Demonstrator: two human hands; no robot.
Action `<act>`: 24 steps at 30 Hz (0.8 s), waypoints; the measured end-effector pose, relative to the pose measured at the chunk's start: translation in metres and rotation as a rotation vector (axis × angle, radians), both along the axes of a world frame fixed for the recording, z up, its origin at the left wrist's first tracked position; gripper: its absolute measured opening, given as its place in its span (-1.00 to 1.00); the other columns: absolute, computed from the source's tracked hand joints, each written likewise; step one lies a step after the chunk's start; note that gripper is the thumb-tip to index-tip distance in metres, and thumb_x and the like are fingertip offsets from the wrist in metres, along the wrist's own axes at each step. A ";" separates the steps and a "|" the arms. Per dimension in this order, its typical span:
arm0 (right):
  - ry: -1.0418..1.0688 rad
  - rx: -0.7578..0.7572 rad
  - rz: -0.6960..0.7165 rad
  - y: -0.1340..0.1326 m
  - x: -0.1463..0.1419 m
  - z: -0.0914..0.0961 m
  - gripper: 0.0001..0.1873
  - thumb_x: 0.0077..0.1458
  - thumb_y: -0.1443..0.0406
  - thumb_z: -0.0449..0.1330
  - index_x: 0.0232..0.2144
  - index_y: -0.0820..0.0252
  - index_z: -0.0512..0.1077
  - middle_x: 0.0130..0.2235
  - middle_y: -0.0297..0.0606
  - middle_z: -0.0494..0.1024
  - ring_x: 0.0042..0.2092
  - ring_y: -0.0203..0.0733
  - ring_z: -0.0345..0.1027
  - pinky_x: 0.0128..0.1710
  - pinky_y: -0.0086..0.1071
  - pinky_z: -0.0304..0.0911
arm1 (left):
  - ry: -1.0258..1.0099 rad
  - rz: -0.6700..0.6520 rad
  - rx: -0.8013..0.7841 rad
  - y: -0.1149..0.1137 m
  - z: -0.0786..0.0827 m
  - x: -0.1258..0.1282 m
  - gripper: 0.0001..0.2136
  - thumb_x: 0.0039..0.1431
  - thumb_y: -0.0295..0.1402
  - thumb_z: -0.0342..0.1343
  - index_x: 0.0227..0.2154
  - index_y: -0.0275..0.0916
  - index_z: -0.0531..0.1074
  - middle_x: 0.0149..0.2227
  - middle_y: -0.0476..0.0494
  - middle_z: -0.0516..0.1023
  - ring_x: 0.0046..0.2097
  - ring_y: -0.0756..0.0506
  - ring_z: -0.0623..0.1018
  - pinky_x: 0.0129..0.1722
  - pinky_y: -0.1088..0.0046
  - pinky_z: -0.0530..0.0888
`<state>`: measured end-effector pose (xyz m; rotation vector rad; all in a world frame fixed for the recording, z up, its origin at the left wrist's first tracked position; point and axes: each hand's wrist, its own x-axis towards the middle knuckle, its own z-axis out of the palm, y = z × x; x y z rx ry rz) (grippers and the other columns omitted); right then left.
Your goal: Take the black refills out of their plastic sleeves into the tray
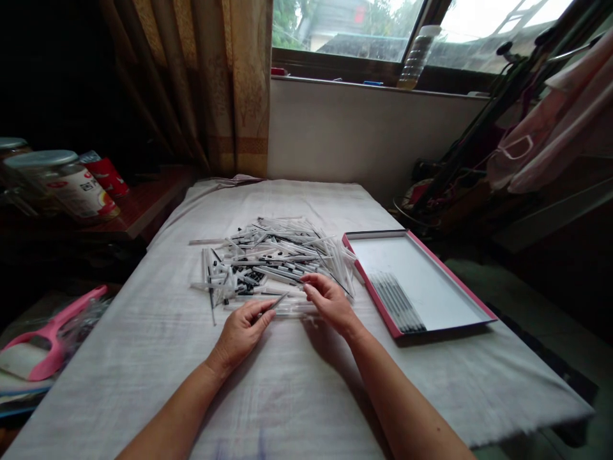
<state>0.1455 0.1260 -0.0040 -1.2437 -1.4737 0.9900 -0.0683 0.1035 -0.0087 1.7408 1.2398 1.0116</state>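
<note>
My left hand (246,329) is closed in a pinch on a thin dark pen refill (278,300), its tip pointing up and to the right. My right hand (329,300) hovers at the near right edge of the pile, thumb and forefinger pinched close; I cannot make out what is between them. In front of both hands spreads a loose pile of pen parts (278,249): clear tubes, thin dark refills and small black caps. To the right, a shallow box (445,275) with pink sides and a white inside holds a row of clear pens (395,300) with black ends.
A pale cloth (287,396) covers the table. Jars (71,185) stand on a dark red side table at the left, above a pink-handled tool (52,335). Behind are a curtain (230,83) and a window sill with a plastic bottle (419,57). Pink fabric (555,134) hangs at the right.
</note>
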 end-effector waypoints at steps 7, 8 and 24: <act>0.279 -0.210 -0.011 -0.014 0.000 0.002 -0.64 -0.12 0.03 0.32 -0.40 0.16 0.42 -0.48 -0.40 0.37 -0.47 -0.34 0.19 -0.45 -0.43 0.16 | 0.132 -0.074 0.125 -0.004 0.002 0.002 -0.76 0.19 -0.27 0.12 -0.14 -0.13 0.60 -0.23 -0.14 0.66 -0.20 -0.13 0.61 -0.14 0.36 0.53; 0.279 -0.210 -0.005 -0.014 -0.001 0.003 -0.64 -0.13 0.03 0.32 -0.40 0.16 0.42 -0.49 -0.41 0.37 -0.47 -0.34 0.18 -0.46 -0.43 0.15 | 0.139 -0.076 0.128 -0.004 0.003 0.002 -0.76 0.19 -0.27 0.12 -0.14 -0.13 0.60 -0.23 -0.14 0.66 -0.20 -0.13 0.61 -0.14 0.36 0.53; 0.265 -0.499 0.204 -0.023 0.004 0.010 -0.62 -0.12 0.09 0.34 -0.31 0.22 0.50 -0.44 -0.31 0.57 -0.56 -0.39 0.30 -0.65 -0.54 0.02 | 0.354 -0.200 0.188 -0.010 0.004 -0.001 -0.73 0.27 -0.26 0.05 -0.04 -0.09 0.55 -0.20 -0.12 0.67 -0.21 -0.11 0.64 -0.16 0.43 0.52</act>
